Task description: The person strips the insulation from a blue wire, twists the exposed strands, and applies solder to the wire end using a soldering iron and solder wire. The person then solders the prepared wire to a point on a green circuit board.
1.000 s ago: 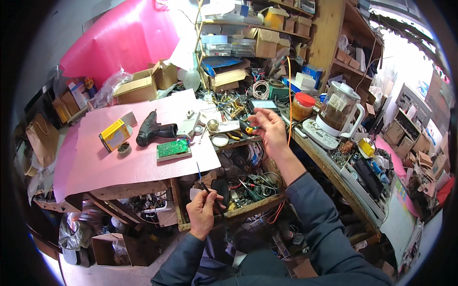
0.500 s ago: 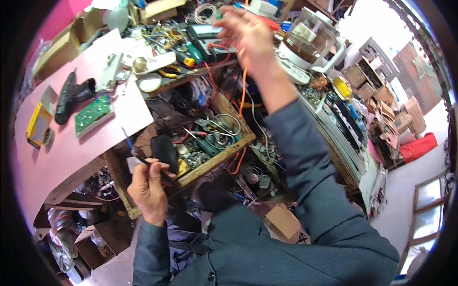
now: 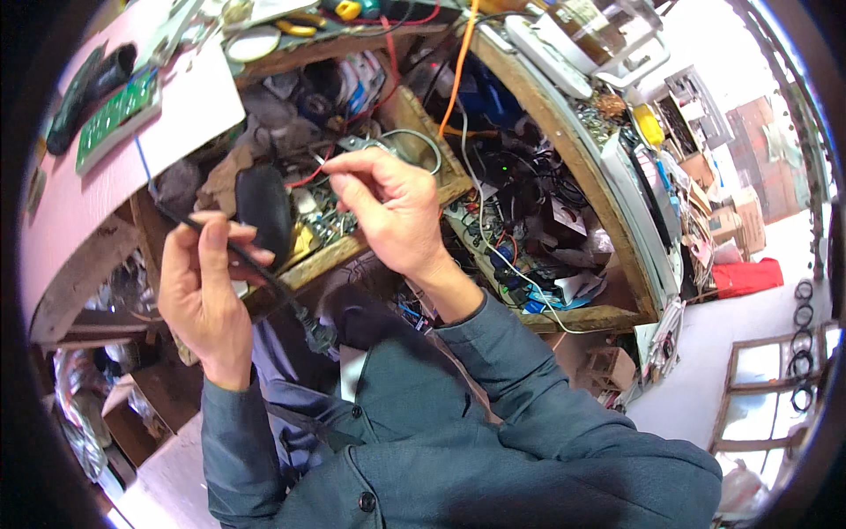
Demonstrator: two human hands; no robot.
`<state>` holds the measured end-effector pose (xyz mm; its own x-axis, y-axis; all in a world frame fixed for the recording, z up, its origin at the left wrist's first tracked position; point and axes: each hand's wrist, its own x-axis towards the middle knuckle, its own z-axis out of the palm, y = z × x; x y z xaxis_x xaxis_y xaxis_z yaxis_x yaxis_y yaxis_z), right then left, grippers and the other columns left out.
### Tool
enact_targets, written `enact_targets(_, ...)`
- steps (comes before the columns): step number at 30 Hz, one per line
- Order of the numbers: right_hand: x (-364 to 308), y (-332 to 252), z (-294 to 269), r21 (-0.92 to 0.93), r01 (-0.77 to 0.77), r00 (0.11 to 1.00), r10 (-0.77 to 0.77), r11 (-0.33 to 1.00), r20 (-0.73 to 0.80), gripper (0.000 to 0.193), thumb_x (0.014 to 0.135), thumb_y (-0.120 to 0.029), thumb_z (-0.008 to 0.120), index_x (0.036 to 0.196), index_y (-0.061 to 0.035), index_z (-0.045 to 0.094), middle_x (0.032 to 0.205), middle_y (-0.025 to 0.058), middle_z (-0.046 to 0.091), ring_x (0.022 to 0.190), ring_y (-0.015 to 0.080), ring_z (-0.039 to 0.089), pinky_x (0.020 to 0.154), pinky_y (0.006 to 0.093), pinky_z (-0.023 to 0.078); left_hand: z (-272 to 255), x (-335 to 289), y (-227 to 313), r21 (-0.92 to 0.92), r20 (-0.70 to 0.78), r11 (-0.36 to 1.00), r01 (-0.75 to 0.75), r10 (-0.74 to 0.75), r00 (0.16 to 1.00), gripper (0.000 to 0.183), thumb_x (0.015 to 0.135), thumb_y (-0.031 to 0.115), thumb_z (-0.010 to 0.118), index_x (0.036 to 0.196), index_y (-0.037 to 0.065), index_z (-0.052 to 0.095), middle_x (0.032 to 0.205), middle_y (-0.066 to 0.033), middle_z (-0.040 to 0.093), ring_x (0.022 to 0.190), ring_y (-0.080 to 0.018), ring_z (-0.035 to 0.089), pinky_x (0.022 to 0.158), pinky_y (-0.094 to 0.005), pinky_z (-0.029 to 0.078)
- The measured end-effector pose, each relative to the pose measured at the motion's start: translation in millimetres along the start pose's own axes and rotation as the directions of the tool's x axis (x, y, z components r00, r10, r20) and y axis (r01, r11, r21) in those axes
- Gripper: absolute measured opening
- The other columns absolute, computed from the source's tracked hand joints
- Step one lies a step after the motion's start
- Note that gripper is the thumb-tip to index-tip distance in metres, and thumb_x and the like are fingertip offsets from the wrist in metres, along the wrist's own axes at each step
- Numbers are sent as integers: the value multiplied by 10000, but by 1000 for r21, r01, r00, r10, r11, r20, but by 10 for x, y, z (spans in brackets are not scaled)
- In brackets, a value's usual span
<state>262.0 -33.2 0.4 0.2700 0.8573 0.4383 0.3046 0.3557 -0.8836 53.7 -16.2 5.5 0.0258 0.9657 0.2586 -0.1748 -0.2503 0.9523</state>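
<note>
My left hand [image 3: 207, 295] is closed round a black cord [image 3: 284, 295]. A thin blue wire [image 3: 144, 159] sticks out of the cord's upper end toward the green circuit board [image 3: 115, 123]. The cord's lower end hangs in front of my lap, with a dark, blurred plug-like piece on it. My right hand [image 3: 392, 212] is over the open wooden drawer, its thumb and forefinger pinched together. What they hold, if anything, is too small to make out. Beneath the hands, the drawer [image 3: 330, 258] contains a black oval piece [image 3: 263, 212], loose metal parts and wires.
The pink-white tabletop [image 3: 189, 115] bears the circuit board and a black curved object [image 3: 88, 97]. An orange cord [image 3: 458, 79] hangs from the bench. Right of the drawer, a compartment is full of tangled cables [image 3: 529, 176]. A glass jug [image 3: 586, 35] stands at the back right.
My right hand has come down from the back of the bench to above the drawer. The left hand, still on the cord, has shifted left, and the view has tilted down.
</note>
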Motion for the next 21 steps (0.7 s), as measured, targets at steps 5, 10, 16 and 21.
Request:
enact_targets(5, -11, -46, 9, -82, 41, 993, -32, 996, 112, 121, 926, 11, 704, 1034, 9, 759, 844, 61, 746, 690, 63, 653, 628, 244, 525, -8, -13, 0, -64, -5, 998, -1, 1, 1000, 232, 1102, 240, 602, 1145, 13, 627, 943, -91, 740, 713, -134, 712, 566, -217, 519)
enact_targets(10, -14, -104, -2, -186, 50, 982, -14, 981, 190, 138, 956, -9, 710, 1080, 8, 767, 859, -1, 725, 736, 31, 614, 650, 207, 488, -20, -11, 16, -67, 7, 998, 14, -14, 1000, 238, 1102, 238, 601, 1152, 7, 629, 939, -91, 742, 713, -137, 716, 564, -219, 519)
enact_targets(16, 2, -106, 22, -202, 43, 980, -2, 978, 197, 125, 953, -7, 715, 1064, 3, 772, 852, 5, 724, 711, 31, 610, 619, 204, 477, -18, -3, 10, -79, -1, 997, 16, -16, 1000, 219, 1102, 222, 600, 1154, 12, 632, 934, -96, 743, 703, -136, 713, 561, -216, 518)
enact_targets(21, -3, -127, 61, -174, 17, 988, 9, 985, 151, 102, 892, -29, 734, 981, 5, 769, 804, 90, 727, 617, 104, 608, 567, 277, 479, -21, -7, 9, -82, 8, 997, 14, -14, 1000, 213, 1104, 220, 596, 1150, 16, 633, 936, -95, 743, 704, -136, 712, 559, -216, 517)
